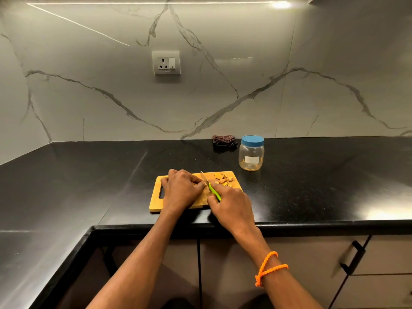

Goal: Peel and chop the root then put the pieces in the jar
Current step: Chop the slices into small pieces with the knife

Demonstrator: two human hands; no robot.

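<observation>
A wooden cutting board (156,202) lies on the black counter near its front edge. My left hand (180,189) rests curled on the board and holds down a piece of root, almost wholly hidden under the fingers. My right hand (231,207) grips a knife (210,186) by its green handle, its blade pointing away right beside the left fingertips. A small heap of yellow-brown root pieces and peel (224,179) sits at the board's far right corner. The clear plastic jar (251,156) with its blue lid on stands behind the board to the right.
A folded dark cloth (224,140) lies against the marble wall behind the jar. A wall socket (166,63) is above the counter. The counter's front edge (312,224) runs just below my hands, with cabinet doors and a black handle (353,257) beneath.
</observation>
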